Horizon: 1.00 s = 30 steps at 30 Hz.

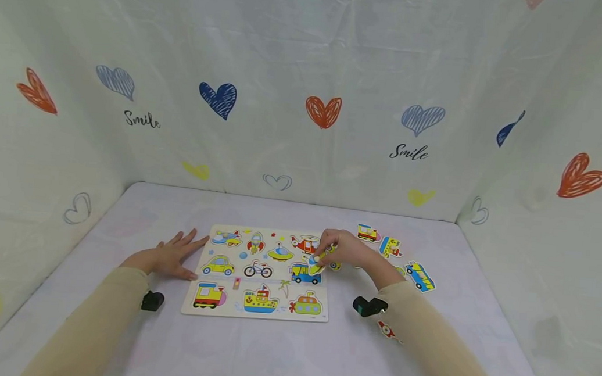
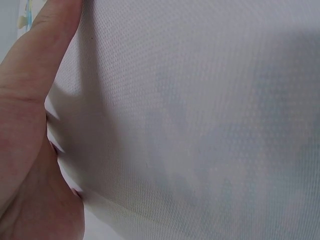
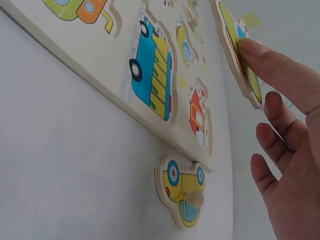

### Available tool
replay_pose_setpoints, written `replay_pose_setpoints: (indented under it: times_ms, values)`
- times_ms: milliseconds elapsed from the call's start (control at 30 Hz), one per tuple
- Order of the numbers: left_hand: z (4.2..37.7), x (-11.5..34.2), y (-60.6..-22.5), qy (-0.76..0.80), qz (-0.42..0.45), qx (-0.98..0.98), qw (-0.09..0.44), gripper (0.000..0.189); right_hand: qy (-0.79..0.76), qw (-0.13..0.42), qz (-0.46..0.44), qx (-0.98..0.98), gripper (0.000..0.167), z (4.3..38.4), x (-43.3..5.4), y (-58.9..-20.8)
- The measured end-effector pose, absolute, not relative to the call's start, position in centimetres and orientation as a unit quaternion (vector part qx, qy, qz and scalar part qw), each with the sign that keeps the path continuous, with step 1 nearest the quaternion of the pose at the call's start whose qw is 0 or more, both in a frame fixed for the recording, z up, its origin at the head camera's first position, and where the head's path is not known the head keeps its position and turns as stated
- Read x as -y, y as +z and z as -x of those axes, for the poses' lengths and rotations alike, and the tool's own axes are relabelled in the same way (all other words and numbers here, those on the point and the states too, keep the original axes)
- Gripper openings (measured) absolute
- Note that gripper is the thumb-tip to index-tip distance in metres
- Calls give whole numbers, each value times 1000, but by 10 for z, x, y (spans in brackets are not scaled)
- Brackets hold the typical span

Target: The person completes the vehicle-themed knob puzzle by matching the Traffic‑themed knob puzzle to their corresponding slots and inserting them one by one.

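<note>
Yellow-green, saucer-shaped wooden puzzle piece, clamped between the thumb and fingers of the right hand, above the 3 o'clock side of a pale rectangular wooden board. Left hand, fingers spread, at its 9 o'clock edge. Whitish, fine-woven counter; creased, heart-printed sheeting hangs at 12 o'clock.

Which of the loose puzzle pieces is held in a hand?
The flying-saucer piece, yellow-green with a blue dome: the right hand pinches it, whereas other loose pieces, such as the bus and train, lie on the table.
</note>
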<state>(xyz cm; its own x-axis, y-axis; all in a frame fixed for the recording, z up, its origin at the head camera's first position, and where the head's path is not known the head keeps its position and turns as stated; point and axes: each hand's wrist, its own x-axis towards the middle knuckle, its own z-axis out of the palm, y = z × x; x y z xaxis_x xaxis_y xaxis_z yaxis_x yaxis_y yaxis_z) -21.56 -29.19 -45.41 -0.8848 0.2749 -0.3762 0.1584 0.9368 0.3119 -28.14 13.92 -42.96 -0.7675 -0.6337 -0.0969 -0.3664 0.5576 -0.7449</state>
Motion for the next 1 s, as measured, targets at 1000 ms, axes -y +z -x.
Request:
replay_pose_setpoints:
  times_ms: [1000]
  values:
    - [217,294,-456,132,-122,-960,214,105,-433,195,237,-848,13,293,-80,-469]
